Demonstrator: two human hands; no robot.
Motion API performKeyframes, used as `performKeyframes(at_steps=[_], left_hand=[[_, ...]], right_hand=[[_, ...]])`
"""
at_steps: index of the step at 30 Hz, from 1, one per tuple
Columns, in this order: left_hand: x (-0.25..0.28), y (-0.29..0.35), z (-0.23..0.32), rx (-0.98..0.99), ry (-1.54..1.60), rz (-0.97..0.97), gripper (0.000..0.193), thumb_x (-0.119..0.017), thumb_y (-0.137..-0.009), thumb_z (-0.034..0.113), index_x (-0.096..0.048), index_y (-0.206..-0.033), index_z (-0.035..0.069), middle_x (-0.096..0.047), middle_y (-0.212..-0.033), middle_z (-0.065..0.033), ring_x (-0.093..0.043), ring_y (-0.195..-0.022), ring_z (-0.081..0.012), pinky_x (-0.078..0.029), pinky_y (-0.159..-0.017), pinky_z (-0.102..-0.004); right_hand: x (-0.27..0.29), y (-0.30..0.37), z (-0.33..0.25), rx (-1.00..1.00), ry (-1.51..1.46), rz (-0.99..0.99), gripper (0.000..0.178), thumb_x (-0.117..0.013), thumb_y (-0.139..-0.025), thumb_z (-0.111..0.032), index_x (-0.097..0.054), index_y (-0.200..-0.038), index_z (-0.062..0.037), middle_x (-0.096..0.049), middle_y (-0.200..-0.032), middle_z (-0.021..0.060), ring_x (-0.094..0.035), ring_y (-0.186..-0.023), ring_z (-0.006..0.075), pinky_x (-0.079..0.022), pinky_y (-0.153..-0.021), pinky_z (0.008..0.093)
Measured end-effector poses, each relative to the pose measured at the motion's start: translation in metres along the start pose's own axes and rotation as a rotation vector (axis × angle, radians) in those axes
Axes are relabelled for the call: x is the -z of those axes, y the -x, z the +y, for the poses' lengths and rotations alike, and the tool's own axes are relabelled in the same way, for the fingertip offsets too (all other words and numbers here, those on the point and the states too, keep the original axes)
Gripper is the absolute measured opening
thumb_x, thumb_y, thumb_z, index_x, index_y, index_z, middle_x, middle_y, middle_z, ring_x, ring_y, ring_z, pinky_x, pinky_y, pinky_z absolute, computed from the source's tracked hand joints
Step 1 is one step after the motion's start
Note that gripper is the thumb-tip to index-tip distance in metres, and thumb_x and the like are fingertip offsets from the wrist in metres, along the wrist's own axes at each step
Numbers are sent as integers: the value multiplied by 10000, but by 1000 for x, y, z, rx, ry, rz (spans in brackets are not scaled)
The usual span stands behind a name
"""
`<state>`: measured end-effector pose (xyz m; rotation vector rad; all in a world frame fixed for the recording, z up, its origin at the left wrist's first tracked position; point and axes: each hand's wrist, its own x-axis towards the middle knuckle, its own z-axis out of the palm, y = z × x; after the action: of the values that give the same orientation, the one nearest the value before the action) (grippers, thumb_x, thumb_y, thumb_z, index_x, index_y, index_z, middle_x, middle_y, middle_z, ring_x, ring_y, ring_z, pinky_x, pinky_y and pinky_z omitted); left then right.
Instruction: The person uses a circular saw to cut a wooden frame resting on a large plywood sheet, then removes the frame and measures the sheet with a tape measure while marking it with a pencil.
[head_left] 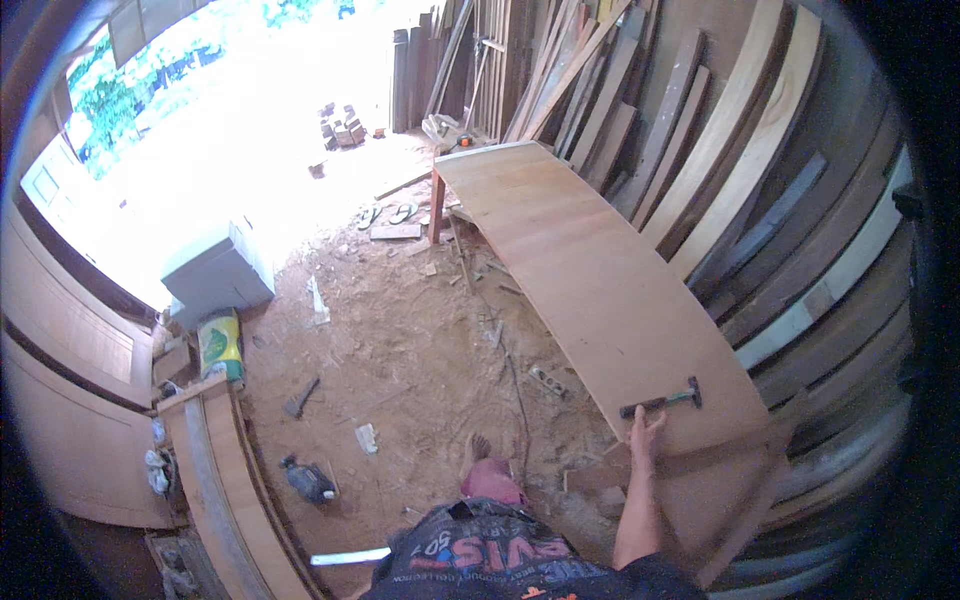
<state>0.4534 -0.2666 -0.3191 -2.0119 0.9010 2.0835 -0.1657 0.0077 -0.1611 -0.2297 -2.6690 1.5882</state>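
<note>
My right hand point(645, 432) reaches over the near end of a long wooden panel point(590, 270), fingers apart, with a fingertip at the dark grip of a hammer point(678, 398). The hammer lies across the panel, its dark head to the right and a green stretch of handle between head and grip. No closed grasp around the handle shows. My left hand is out of the picture. The panel's far end rests on a reddish wooden leg point(437, 208).
Boards point(740, 130) lean along the right wall. On the dusty floor lie a second hammer-like tool point(301, 397), a dark power tool point(307, 481) and a power strip point(547, 380). A white box point(225, 262), a yellow-green bag point(220, 343) and a long plank point(225, 470) stand left.
</note>
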Motion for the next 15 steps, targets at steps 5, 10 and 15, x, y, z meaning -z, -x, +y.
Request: performKeyframes(at_steps=[5,10,15], left_hand=[[-28,-3,94,-76,-30,-12,187,-746,-872,194,-704,-1025,97,-697,-830,-98,-668,-696,-261,-539,-609,-418],[-45,-10,177,-134,-89,-21,208,-728,-874,198,-703,-1048,86,-711,-842,-91,-683,-715,-263,-554,-648,-410],[-66,-31,281,-243,47,-49,232,-710,-876,201,-702,-1070,74,-725,-853,-84,-699,-733,-266,-569,-686,-402]], right_hand=[[-19,-18,-9,21,327,102,1089,-704,-924,-548,-122,-1593,85,-304,-1604,329,-337,-1500,417,-310,-1211,521],[-21,-20,-23,-85,581,184,929,-668,-945,-490,-277,-1538,107,-407,-1504,326,-443,-1391,418,-381,-1146,475],[-53,-37,-37,-299,141,32,640,-608,-963,-382,-511,-1398,77,-566,-1220,185,-574,-1128,278,-474,-976,406]])
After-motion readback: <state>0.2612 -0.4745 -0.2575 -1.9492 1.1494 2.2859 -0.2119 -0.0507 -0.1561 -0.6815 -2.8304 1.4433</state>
